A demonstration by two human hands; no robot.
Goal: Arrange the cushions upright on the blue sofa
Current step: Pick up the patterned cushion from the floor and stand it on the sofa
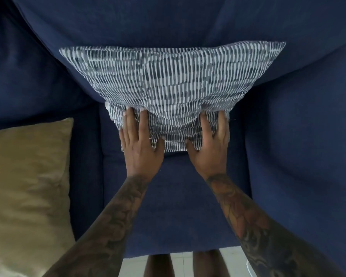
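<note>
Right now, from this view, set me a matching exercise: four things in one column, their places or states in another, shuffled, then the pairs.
Things
1. patterned cushion
2. gold cushion
3. left hand
4. right hand

Places or states
A. lying at the left edge of the view, untouched
B. gripping the patterned cushion's lower edge on the right
C. standing against the sofa back, held by both hands
D. gripping the patterned cushion's lower edge on the left

Pairs: 1-C, 2-A, 3-D, 4-B
</note>
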